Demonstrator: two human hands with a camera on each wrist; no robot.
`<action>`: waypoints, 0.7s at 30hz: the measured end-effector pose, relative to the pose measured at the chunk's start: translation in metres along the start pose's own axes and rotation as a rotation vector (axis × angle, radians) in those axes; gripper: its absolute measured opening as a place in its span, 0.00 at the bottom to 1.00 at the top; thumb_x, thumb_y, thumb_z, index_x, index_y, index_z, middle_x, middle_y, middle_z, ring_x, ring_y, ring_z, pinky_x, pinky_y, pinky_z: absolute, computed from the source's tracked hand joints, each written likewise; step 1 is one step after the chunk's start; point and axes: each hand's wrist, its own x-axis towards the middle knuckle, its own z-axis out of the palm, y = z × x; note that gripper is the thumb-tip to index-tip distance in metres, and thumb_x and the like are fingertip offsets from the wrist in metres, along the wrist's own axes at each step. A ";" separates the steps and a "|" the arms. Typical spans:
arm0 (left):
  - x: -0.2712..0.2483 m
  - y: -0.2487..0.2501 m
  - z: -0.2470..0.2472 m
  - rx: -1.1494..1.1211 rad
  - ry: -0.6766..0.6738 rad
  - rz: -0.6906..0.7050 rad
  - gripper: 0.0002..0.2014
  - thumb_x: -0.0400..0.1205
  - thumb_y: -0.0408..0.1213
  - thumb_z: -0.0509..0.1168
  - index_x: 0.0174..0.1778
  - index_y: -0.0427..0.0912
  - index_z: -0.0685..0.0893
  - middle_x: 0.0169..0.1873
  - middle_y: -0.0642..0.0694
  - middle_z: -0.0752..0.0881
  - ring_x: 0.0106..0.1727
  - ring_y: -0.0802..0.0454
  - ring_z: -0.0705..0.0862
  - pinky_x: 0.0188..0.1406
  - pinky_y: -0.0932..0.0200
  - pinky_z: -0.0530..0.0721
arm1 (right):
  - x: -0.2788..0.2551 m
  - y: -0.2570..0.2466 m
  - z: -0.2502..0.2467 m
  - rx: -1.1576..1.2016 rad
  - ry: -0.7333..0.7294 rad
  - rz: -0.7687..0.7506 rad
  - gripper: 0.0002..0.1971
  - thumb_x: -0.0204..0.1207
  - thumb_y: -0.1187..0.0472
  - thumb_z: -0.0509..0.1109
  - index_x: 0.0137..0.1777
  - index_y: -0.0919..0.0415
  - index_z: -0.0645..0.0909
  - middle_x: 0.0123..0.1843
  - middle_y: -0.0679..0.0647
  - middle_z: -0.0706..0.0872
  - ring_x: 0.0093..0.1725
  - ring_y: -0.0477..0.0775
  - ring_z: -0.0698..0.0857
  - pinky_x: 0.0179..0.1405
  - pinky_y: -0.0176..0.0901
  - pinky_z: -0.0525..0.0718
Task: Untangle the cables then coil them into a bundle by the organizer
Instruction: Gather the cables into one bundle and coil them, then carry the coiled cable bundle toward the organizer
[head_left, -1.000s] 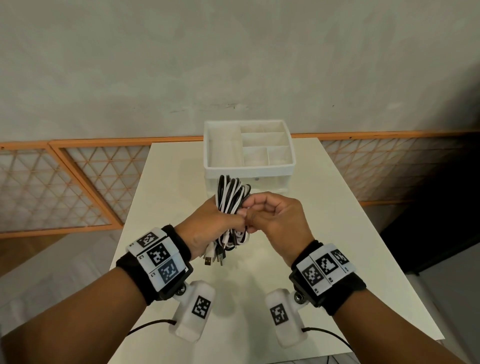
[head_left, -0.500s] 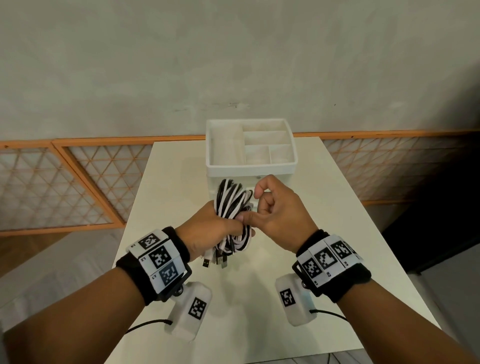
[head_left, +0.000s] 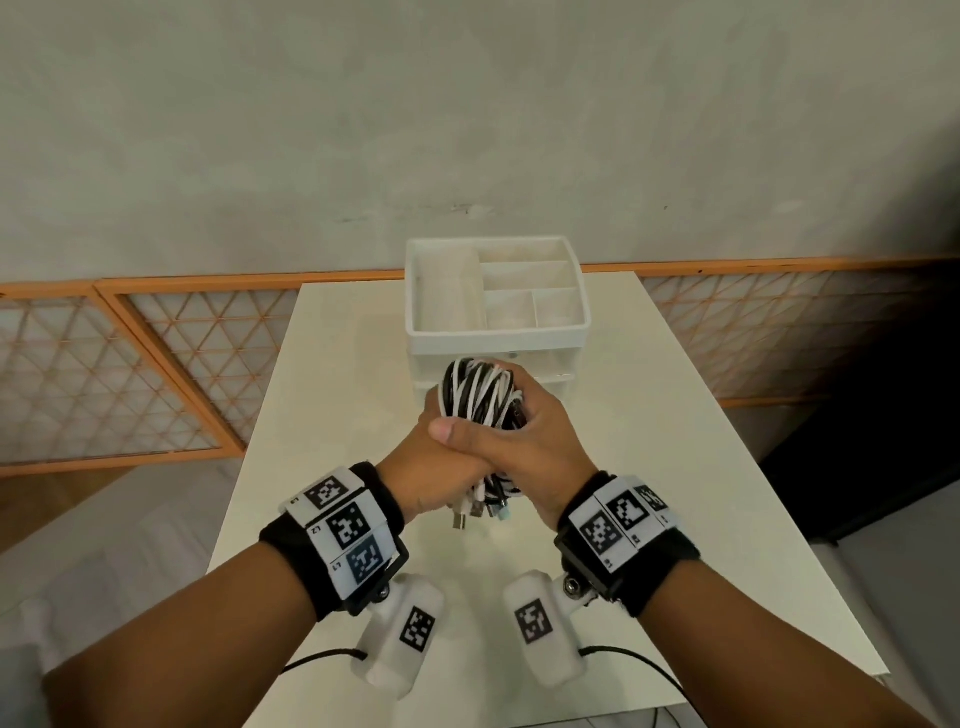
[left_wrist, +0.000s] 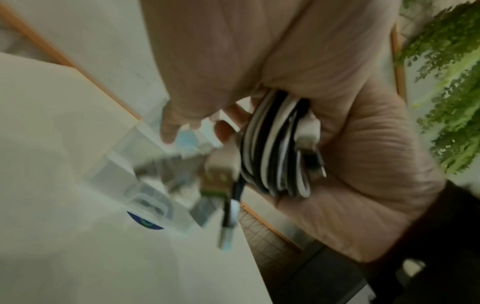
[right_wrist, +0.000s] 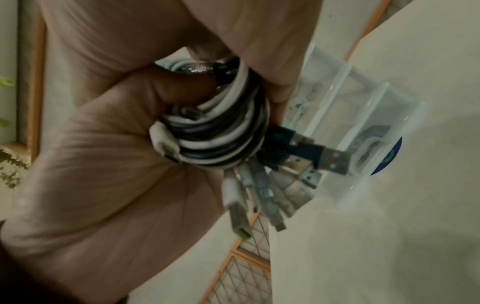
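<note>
A coiled bundle of black and white cables (head_left: 480, 395) is held upright above the table, just in front of the white organizer (head_left: 498, 340). My left hand (head_left: 415, 467) grips the bundle from the left. My right hand (head_left: 535, 431) wraps round it from the right, its thumb laid across the left hand. Several USB plugs (head_left: 478, 512) hang out below the hands. The left wrist view is blurred but shows the cable bundle (left_wrist: 270, 148) clamped between the two palms. In the right wrist view the cable bundle (right_wrist: 221, 131) and its plugs (right_wrist: 306, 164) stick out toward the organizer (right_wrist: 363, 127).
The white table (head_left: 649, 467) is narrow, with edges close on both sides. The organizer has an open compartment tray on top and clear drawers below. Orange lattice panels (head_left: 130, 374) run along the grey wall behind the table.
My right hand stopped pinching at the front of the bundle and closed round it, thumb over the left hand. The bundle has tipped slightly to the right.
</note>
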 end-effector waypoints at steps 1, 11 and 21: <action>0.000 -0.004 -0.002 -0.016 -0.026 -0.004 0.07 0.81 0.20 0.63 0.52 0.28 0.85 0.39 0.28 0.87 0.36 0.55 0.89 0.36 0.62 0.88 | 0.000 0.001 -0.002 -0.044 0.010 -0.004 0.31 0.59 0.58 0.88 0.63 0.51 0.83 0.55 0.54 0.92 0.57 0.54 0.92 0.63 0.61 0.88; 0.007 -0.030 0.002 -0.068 0.045 -0.146 0.13 0.81 0.24 0.62 0.34 0.39 0.87 0.28 0.44 0.86 0.31 0.52 0.84 0.32 0.59 0.80 | 0.014 0.020 -0.007 -0.127 0.027 0.053 0.33 0.53 0.48 0.91 0.59 0.47 0.82 0.52 0.48 0.93 0.52 0.48 0.92 0.58 0.55 0.90; 0.028 -0.047 0.011 -0.296 -0.140 -0.205 0.06 0.79 0.23 0.69 0.50 0.32 0.88 0.40 0.36 0.89 0.43 0.50 0.88 0.38 0.61 0.82 | 0.035 0.038 -0.024 -0.176 0.054 0.118 0.25 0.56 0.55 0.87 0.54 0.45 0.85 0.45 0.54 0.93 0.47 0.59 0.93 0.52 0.64 0.91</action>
